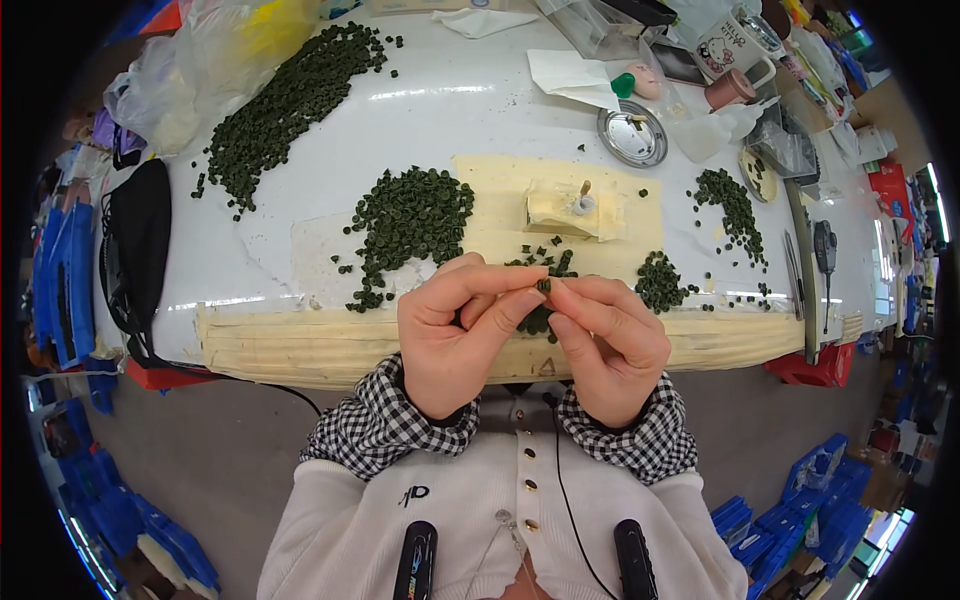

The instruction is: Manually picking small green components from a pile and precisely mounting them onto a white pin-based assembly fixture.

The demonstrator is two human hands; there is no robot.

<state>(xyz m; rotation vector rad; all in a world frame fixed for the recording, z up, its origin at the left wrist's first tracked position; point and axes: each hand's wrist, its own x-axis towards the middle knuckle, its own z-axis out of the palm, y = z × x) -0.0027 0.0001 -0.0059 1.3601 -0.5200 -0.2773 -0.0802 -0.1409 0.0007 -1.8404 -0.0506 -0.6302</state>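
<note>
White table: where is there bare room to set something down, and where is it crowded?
The table is barest between the upper-left heap, middle heap and cream sheet. A smaller patch separates the black mask from the middle heap. Crowded: the upper right, around the mug and metal dish, and about the left hand and right hand, among green pieces.

- We see both hands raised in front of the chest, their fingertips meeting in the middle.
- Our left hand (450, 325) comes in from the left, its index finger (490, 282) reaching right and its thumb (508, 314) set just nearer, both tips drawn into a pinch.
- Our right hand (612, 345) mirrors it from the right, fingers bent and pointing left.
- Our wrists (437, 400) stand well apart on the near side.
- Our forearms, sleeved (375, 420), angle inward.
</note>
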